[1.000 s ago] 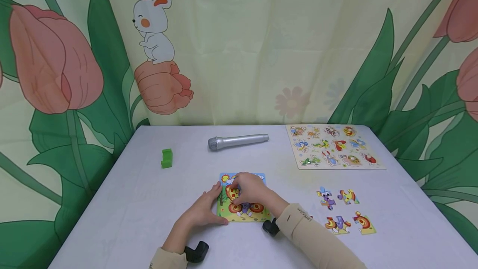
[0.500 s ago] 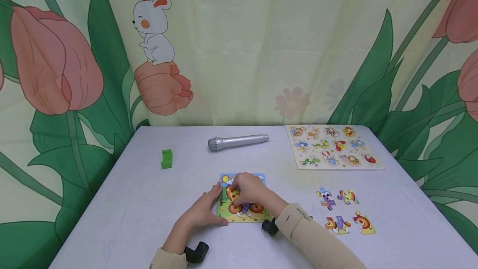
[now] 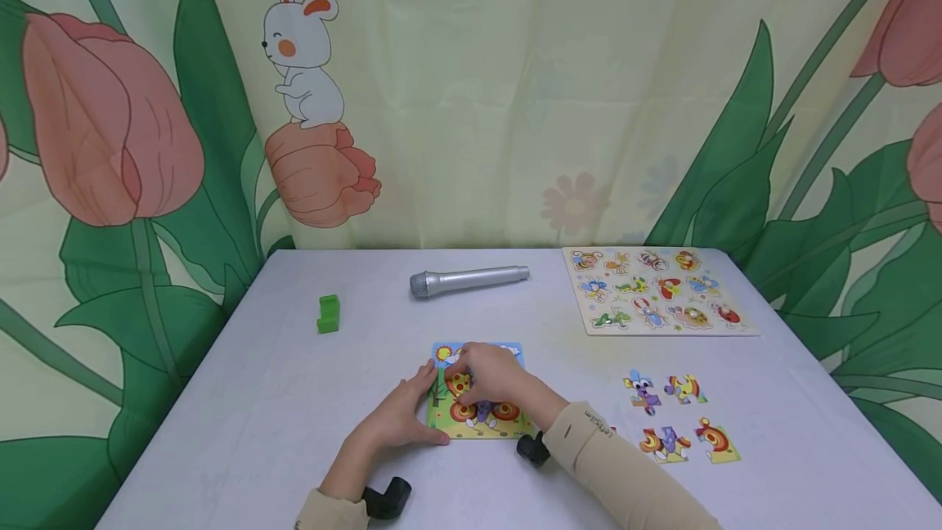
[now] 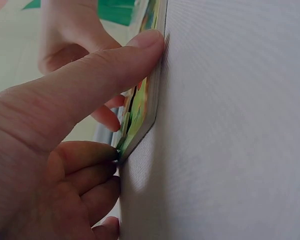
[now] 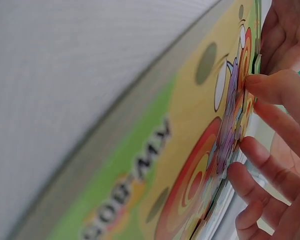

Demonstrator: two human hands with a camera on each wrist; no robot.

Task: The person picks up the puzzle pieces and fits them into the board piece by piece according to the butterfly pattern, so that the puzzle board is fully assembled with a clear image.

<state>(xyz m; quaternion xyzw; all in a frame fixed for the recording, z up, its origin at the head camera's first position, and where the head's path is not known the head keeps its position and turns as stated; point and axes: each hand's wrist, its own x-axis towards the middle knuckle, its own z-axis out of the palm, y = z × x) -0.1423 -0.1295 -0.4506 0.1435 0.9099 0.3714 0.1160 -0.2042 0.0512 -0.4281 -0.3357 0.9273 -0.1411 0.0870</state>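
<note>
A square jigsaw puzzle board (image 3: 508, 429) with a butterfly picture lies flat on the table. My left hand (image 3: 401, 411) holds its near left corner, the thumb along the near edge and the fingers at the left side. Above the board's middle is my right hand (image 3: 496, 372), thumb and forefinger around a red and yellow wing puzzle piece (image 3: 459, 384). In the right wrist view, the fingertips (image 5: 247, 145) of that hand touch the picture's surface. The upper right of the picture is hidden under the right hand.
Several loose puzzle pieces (image 3: 666, 443) lie to the right of my right sleeve. Behind them is a wooden insect board (image 3: 671, 329). A silver microphone (image 3: 471, 279) lies at the back, and a small green block (image 3: 328, 314) stands at the left.
The right forefinger has shifted slightly and now covers more of the wing piece's upper part. The left hand and the board have stayed in place.
</note>
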